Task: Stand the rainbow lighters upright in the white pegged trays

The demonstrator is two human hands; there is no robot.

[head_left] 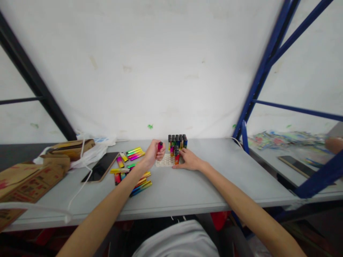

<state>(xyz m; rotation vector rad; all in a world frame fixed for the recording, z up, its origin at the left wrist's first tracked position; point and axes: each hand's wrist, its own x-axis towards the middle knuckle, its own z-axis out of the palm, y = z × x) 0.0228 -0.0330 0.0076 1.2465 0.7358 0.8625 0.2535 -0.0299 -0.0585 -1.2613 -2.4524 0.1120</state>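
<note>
My left hand (pixel 155 154) is closed around a magenta lighter (pixel 160 146), its black top showing above the fingers. To the right, my right hand (pixel 189 159) rests against the right end of a white tray with holes (pixel 164 162). Its thumb and fingers are spread on either side of a red lighter (pixel 177 159) standing in the tray. Several upright lighters with black tops (pixel 177 139) fill the tray's back rows. Loose shiny lighters (pixel 141 187) in mixed colours lie left of the tray, partly hidden by my left forearm.
A dark phone (pixel 101 167) lies on the grey table (pixel 187 194) at left, beside cardboard boxes (pixel 32 175), a plastic bag and a white cable. Blue metal posts (pixel 257 85) rise at right. Beyond them are another phone (pixel 296 166), colourful wrappers and another person's blurred hand (pixel 334 145).
</note>
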